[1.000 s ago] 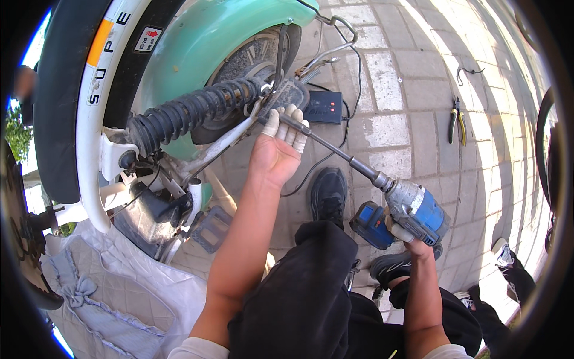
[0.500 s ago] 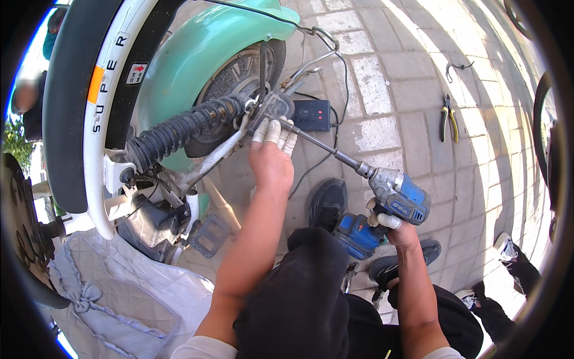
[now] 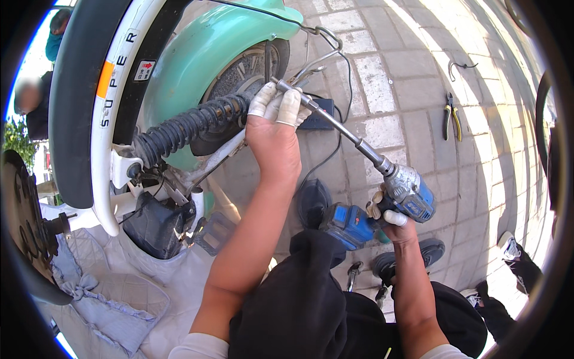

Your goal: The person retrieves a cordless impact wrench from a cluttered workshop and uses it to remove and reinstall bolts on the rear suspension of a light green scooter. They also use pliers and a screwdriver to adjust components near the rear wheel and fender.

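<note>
My right hand (image 3: 394, 218) is closed round the grip of a blue and grey cordless impact wrench (image 3: 412, 194), whose blue battery (image 3: 350, 224) points back toward my knee. From its nose a long steel extension bar (image 3: 344, 130) runs up and left, ending in a socket (image 3: 281, 85). White coverings wrap the fingers of my left hand (image 3: 278, 113), which are closed on the bar close to that socket. Behind them is the rear wheel (image 3: 242, 75) of a mint-green scooter; my fingers hide much of its axle area. Whether the socket touches anything there I cannot tell.
A black coil-spring shock absorber (image 3: 191, 128) and a green fender (image 3: 209, 42) flank the wheel. A black box (image 3: 320, 113) with a cable lies on the paving. Yellow-handled pliers (image 3: 452, 116) lie at right. Other people's feet (image 3: 508, 246) show lower right.
The bar's socket end has come up and away from the axle area, with my left fingers now round it. The wrench has shifted slightly right, and my left foot has drawn back.
</note>
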A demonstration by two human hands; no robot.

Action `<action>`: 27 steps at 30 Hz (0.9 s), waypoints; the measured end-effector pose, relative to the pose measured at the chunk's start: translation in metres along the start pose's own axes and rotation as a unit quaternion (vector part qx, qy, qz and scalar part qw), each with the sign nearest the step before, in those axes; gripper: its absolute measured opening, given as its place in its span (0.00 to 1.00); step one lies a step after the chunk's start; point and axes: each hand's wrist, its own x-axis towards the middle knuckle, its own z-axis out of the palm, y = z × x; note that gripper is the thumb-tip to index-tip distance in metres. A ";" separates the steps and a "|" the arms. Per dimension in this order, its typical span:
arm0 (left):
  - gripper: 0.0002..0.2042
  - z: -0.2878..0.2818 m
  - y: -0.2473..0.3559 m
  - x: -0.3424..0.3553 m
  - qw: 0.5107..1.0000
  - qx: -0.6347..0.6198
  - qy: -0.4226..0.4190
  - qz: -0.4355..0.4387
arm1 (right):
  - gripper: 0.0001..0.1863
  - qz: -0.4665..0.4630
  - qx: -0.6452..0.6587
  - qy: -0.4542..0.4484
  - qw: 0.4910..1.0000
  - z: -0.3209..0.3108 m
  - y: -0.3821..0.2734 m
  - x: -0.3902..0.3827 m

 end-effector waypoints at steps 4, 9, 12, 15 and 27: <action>0.22 -0.003 0.005 0.001 1.000 0.030 0.004 0.009 | 0.36 -0.007 0.033 -0.002 0.999 0.018 0.021 -0.002; 0.22 -0.027 -0.009 0.003 0.998 0.058 0.017 -0.015 | 0.36 -0.003 0.038 0.002 0.999 0.015 0.036 -0.004; 0.20 -0.051 -0.028 0.012 0.997 0.065 0.037 -0.018 | 0.30 0.026 0.020 0.016 0.999 0.021 0.036 -0.005; 0.20 -0.073 -0.045 0.016 0.988 0.108 0.091 -0.065 | 0.26 0.069 -0.002 0.040 0.997 0.028 0.036 -0.009; 0.23 -0.086 -0.043 0.014 0.962 0.256 0.063 -0.073 | 0.28 0.104 0.054 0.047 0.992 0.021 0.065 -0.005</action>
